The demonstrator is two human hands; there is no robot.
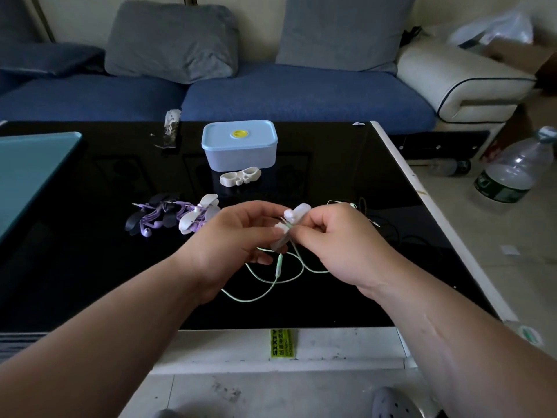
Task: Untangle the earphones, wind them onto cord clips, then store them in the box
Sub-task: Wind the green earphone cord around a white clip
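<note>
My left hand point(232, 236) grips a white cord clip point(297, 214) above the black table point(90, 282). My right hand point(334, 236) pinches the mint-green earphone cord point(262, 285) against that clip; the rest of the cord hangs in loops down to the table. Purple earphones point(162, 215) wound on white and black clips lie in a heap at the left. A spare white clip point(239, 176) lies in front of the light-blue lidded box point(239, 144), which stands closed at the table's back. Black earphones point(404, 233) lie loose at the right.
A teal board point(27, 167) covers the table's left edge. A crumpled wrapper point(171, 128) lies at the back. A blue sofa point(271, 95) stands behind the table. A large plastic bottle point(515, 167) stands on the floor to the right.
</note>
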